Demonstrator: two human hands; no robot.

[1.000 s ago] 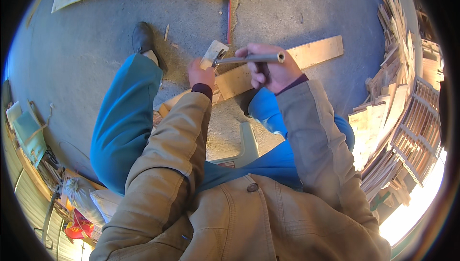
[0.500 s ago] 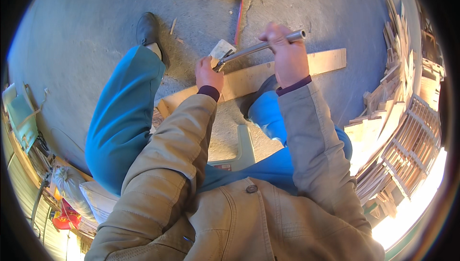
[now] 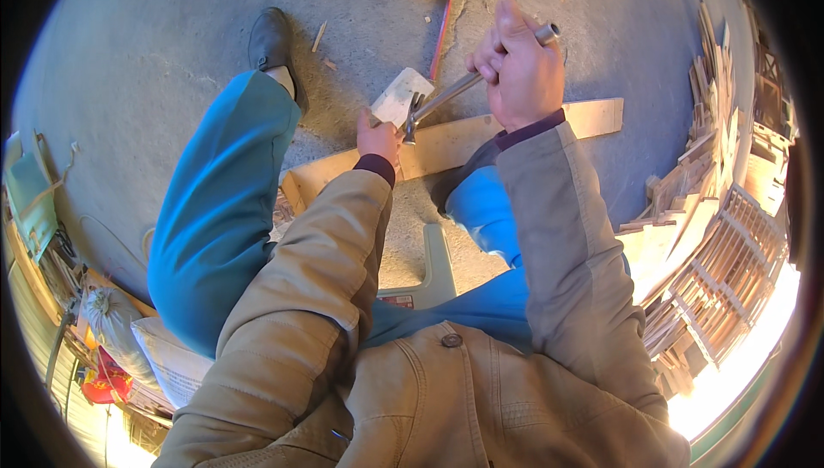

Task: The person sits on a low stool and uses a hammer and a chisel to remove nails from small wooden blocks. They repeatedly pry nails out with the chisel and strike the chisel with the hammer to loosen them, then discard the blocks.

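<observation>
My right hand is wrapped round the metal handle of a claw hammer, whose tubular end sticks out past the fist. The hammer's forked head is beside a small whitish block. My left hand is closed at the block's near end, fingers bent against it; anything smaller between the fingertips is hidden. Under both hands a long pale wooden board lies slantwise, its right end beyond my right wrist.
A red strip and wood slivers lie on the concrete floor. Stacked wooden strips and a slatted rack line the right side. Bags stand at the lower left. A pale green stool shows between my legs.
My right hand has risen with the hammer. The hammer head has shifted right, away from my left fingers, leaving more of the whitish block in sight. My left hand stays by the block.
</observation>
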